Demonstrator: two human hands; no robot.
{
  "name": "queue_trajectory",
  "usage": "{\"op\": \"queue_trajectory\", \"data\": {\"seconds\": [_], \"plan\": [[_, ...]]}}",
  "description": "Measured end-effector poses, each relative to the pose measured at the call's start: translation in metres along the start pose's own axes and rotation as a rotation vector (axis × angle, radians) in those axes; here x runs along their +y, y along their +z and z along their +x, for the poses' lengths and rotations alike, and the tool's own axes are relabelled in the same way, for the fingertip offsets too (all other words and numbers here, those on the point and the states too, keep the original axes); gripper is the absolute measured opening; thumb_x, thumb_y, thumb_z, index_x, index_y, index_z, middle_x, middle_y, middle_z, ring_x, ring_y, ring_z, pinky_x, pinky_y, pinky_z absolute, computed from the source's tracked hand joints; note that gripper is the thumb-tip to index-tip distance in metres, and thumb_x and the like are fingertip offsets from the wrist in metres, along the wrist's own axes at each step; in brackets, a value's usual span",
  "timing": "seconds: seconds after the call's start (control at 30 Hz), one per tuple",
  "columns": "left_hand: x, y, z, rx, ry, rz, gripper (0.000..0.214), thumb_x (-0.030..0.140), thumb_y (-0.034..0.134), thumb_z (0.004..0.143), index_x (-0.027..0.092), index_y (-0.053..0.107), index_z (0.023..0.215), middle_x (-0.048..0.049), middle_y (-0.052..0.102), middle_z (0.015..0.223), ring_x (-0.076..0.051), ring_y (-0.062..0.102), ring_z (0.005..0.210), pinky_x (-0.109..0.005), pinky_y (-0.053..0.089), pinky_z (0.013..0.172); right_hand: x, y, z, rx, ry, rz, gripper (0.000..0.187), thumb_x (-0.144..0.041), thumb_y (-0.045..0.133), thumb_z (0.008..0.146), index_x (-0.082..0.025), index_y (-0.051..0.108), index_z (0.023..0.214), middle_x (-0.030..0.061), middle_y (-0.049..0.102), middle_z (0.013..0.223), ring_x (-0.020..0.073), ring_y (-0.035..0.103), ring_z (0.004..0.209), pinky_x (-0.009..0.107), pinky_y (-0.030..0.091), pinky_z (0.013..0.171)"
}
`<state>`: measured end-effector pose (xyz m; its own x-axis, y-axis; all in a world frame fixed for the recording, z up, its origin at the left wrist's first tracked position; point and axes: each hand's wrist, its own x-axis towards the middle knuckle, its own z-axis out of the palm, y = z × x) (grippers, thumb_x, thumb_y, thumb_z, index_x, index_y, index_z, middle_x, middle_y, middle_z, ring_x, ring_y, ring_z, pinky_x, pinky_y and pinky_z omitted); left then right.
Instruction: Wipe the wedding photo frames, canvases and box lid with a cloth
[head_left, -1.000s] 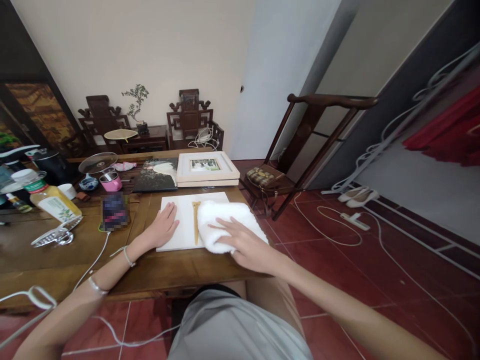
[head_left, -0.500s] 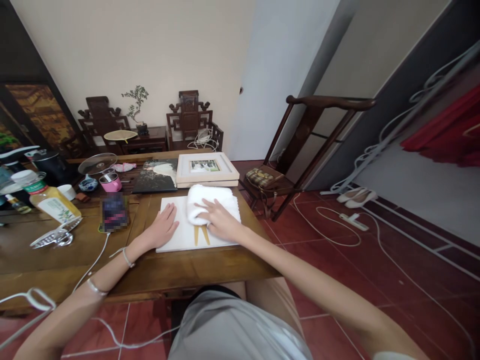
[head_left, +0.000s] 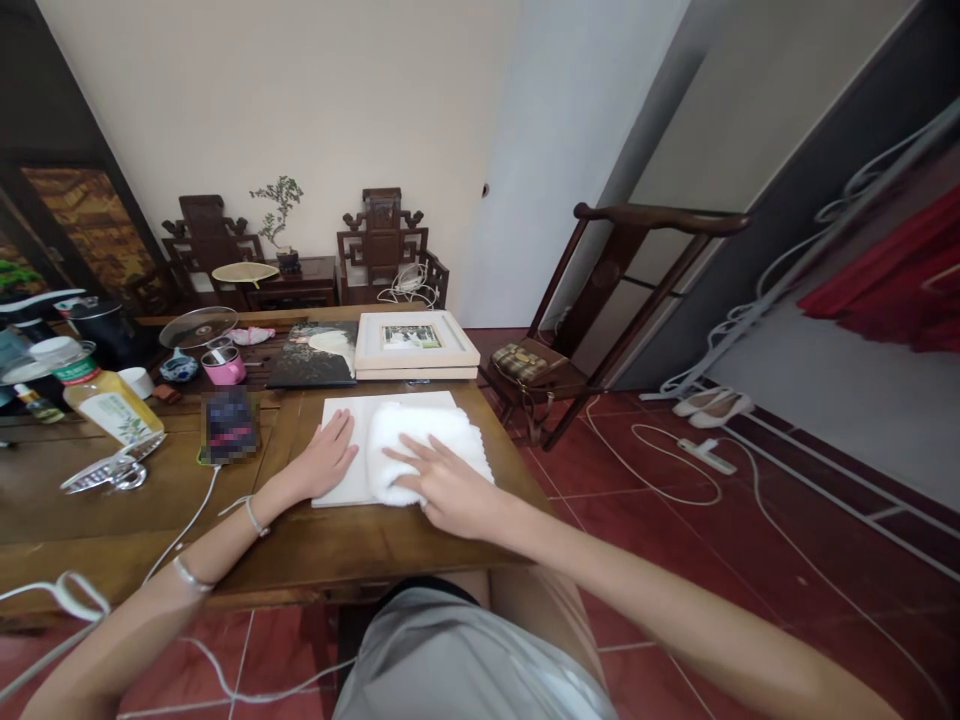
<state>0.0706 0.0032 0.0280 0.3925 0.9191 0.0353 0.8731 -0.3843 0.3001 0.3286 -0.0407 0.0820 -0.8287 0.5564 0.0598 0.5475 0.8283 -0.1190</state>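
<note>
A folded white towel [head_left: 390, 450] lies on a flat white board [head_left: 339, 490] near the table's front edge. My right hand [head_left: 450, 485] rests on top of the towel, fingers spread and pressing down on it. Flat on the board's left side is my left hand [head_left: 330, 455], its fingers stretched out. The towel covers most of the board's right half, so the surface beneath it is hidden.
Behind the board stand stacked picture frames [head_left: 457, 360] and a dark picture panel [head_left: 296, 360]. Leftward are a pink cup [head_left: 225, 368], a bottle of yellow liquid [head_left: 112, 400], metal clippers [head_left: 124, 470] and a blurred dark object [head_left: 229, 425] with a white cable.
My right hand has moved the towel toward me, to the board's near edge. Gold marks that showed below the towel are now covered. My left hand stays in place on the board.
</note>
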Motion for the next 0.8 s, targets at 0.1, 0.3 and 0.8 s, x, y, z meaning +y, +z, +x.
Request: {"op": "queue_trajectory", "data": {"seconds": [0.1, 0.3, 0.8], "plan": [[0.0, 0.001, 0.0, 0.003, -0.001, -0.005, 0.063, 0.043, 0.02, 0.1, 0.006, 0.023, 0.15, -0.0182, 0.014, 0.16, -0.029, 0.008, 0.148, -0.051, 0.015, 0.119, 0.027, 0.005, 0.025, 0.044, -0.009, -0.006, 0.058, -0.001, 0.05, 0.07, -0.017, 0.062, 0.124, 0.0106, 0.037, 0.153, 0.0359, 0.022, 0.144, 0.063, 0.023, 0.111], [-0.006, 0.003, 0.0, 0.033, 0.028, -0.012, 0.063, 0.044, 0.019, 0.1, 0.007, 0.022, 0.151, -0.0177, 0.014, 0.16, -0.029, 0.009, 0.148, -0.052, 0.016, 0.118, 0.053, 0.003, 0.065, 0.124, 0.029, 0.018, 0.055, -0.003, 0.048, 0.073, -0.019, 0.062, 0.124, 0.0113, 0.045, 0.147, 0.0321, 0.031, 0.14, 0.059, 0.031, 0.107], [-0.014, 0.006, 0.001, 0.006, 0.072, -0.002, 0.062, 0.038, 0.017, 0.1, 0.003, 0.019, 0.151, -0.0214, 0.015, 0.159, -0.032, 0.009, 0.148, -0.054, 0.016, 0.118, -0.032, 0.003, -0.018, -0.022, -0.174, 0.031, 0.038, -0.013, 0.052, 0.076, -0.016, 0.072, 0.108, 0.0103, 0.04, 0.151, 0.0347, 0.014, 0.146, 0.059, 0.009, 0.117]]}}
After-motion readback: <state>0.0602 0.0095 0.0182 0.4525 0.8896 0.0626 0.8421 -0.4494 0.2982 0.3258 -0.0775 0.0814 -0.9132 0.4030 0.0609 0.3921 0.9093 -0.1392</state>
